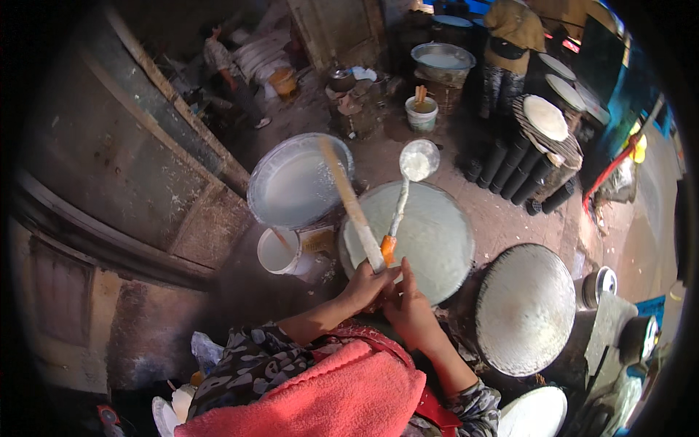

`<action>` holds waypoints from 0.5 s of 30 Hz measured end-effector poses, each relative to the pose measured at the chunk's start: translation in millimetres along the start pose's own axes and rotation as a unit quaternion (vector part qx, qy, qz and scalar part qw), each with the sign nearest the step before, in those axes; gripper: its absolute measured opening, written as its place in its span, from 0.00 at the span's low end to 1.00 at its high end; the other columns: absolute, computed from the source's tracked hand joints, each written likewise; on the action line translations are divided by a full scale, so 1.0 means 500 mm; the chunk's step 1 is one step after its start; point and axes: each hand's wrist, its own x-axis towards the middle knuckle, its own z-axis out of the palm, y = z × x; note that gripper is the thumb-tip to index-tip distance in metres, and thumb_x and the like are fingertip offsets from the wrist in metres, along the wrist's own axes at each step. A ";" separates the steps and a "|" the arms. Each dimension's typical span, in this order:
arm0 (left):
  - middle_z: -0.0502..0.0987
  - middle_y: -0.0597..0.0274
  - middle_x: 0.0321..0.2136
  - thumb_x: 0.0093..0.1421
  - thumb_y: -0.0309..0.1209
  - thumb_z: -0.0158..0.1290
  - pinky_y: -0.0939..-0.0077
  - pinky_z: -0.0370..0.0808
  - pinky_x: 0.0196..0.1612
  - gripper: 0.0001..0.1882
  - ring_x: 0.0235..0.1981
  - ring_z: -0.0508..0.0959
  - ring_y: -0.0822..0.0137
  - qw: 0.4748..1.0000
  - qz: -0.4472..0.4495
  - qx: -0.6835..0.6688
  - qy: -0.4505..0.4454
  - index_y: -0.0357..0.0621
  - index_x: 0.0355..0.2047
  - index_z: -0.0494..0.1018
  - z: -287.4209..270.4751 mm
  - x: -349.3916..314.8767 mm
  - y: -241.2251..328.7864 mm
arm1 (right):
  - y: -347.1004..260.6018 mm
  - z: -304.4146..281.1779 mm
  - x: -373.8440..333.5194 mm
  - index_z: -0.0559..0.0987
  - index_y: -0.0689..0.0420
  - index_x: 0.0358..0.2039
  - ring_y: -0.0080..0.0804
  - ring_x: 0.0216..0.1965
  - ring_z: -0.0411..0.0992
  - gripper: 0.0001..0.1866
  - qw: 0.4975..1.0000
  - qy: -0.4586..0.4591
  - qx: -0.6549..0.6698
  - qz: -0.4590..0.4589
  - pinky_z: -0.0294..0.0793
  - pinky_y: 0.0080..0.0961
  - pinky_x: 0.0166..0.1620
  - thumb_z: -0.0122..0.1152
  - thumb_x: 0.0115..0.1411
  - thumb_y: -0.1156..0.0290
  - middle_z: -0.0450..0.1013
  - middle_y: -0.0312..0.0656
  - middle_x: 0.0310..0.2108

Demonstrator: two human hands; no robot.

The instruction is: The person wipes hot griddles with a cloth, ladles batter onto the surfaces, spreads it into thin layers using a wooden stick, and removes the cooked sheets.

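Note:
My left hand point(366, 287) is closed around the lower end of a flat wooden stick point(348, 202). A ladle point(419, 159) with white residue and an orange grip points away from me; its handle end runs down into the left hand's grasp. My right hand point(413, 312) sits against the left, one finger raised and the others curled; what it grips is hidden. Beneath the tools lies a wide round pan point(437, 251) with a pale surface. To its right is a round griddle point(526, 309) covered in white. A large metal basin point(300, 182) of whitish liquid stands at the left.
A white bucket point(279, 251) stands beside the basin. Farther off are another bucket point(421, 114), a liquid-filled basin point(443, 57), and a rack point(553, 138) bearing a white flatbread point(545, 118) near black cylinders. One person point(513, 44) stands at upper right, another point(224, 69) at upper left.

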 end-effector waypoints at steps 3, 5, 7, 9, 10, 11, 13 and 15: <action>0.70 0.72 0.19 0.61 0.40 0.57 0.84 0.63 0.15 0.18 0.15 0.68 0.80 0.999 -0.019 0.012 0.027 0.40 0.42 0.68 -0.166 0.031 0.012 | -0.031 0.145 0.119 0.44 0.65 0.66 0.49 0.30 0.75 0.47 0.999 0.027 -0.008 0.024 0.73 0.37 0.33 0.64 0.53 0.72 0.73 0.54 0.29; 0.71 0.70 0.22 0.59 0.48 0.57 0.85 0.63 0.14 0.24 0.13 0.68 0.79 0.999 -0.024 -0.035 0.022 0.42 0.46 0.67 -0.297 0.053 0.028 | -0.044 0.228 0.196 0.47 0.62 0.67 0.34 0.27 0.72 0.45 0.994 0.025 0.035 0.098 0.72 0.30 0.34 0.63 0.54 0.77 0.70 0.44 0.25; 0.65 0.70 0.18 0.61 0.51 0.54 0.84 0.62 0.11 0.26 0.10 0.65 0.78 0.991 -0.088 -0.096 0.016 0.42 0.46 0.63 -0.425 0.072 0.035 | 0.011 0.306 0.246 0.56 0.63 0.64 0.28 0.27 0.70 0.35 0.992 0.061 0.059 0.098 0.71 0.26 0.34 0.60 0.59 0.74 0.69 0.41 0.25; 0.65 0.69 0.18 0.62 0.50 0.53 0.82 0.62 0.11 0.23 0.09 0.65 0.77 0.987 -0.133 -0.089 0.031 0.43 0.41 0.63 -0.544 0.106 0.025 | 0.040 0.336 0.281 0.65 0.63 0.58 0.25 0.27 0.68 0.23 0.976 0.113 0.054 0.178 0.71 0.25 0.34 0.53 0.64 0.71 0.69 0.35 0.24; 0.65 0.69 0.18 0.63 0.48 0.52 0.81 0.62 0.11 0.21 0.09 0.65 0.76 0.988 -0.146 -0.023 0.037 0.43 0.40 0.63 -0.614 0.135 0.003 | 0.053 0.349 0.285 0.68 0.63 0.56 0.22 0.27 0.66 0.19 0.974 0.149 0.048 0.162 0.70 0.23 0.32 0.50 0.66 0.69 0.68 0.32 0.24; 0.65 0.69 0.17 0.63 0.46 0.51 0.80 0.62 0.10 0.19 0.08 0.65 0.76 0.986 -0.156 0.042 0.042 0.44 0.38 0.62 -0.684 0.172 -0.041 | 0.066 0.360 0.278 0.71 0.63 0.53 0.19 0.26 0.65 0.17 0.971 0.185 0.041 0.145 0.68 0.22 0.31 0.47 0.68 0.68 0.67 0.29 0.24; 0.67 0.67 0.17 0.63 0.42 0.51 0.76 0.65 0.12 0.17 0.10 0.68 0.72 0.962 -0.195 0.190 0.039 0.42 0.40 0.63 -0.797 0.251 -0.091 | 0.046 0.373 0.265 0.73 0.62 0.51 0.22 0.26 0.64 0.15 0.940 0.186 0.087 0.271 0.68 0.25 0.32 0.48 0.67 0.70 0.69 0.39 0.24; 0.70 0.61 0.18 0.63 0.39 0.52 0.69 0.70 0.18 0.16 0.15 0.73 0.64 0.911 -0.195 0.362 0.020 0.41 0.41 0.64 -0.885 0.342 -0.136 | 0.029 0.400 0.249 0.73 0.63 0.50 0.21 0.26 0.64 0.15 0.925 0.211 0.124 0.292 0.67 0.23 0.31 0.48 0.67 0.71 0.69 0.39 0.24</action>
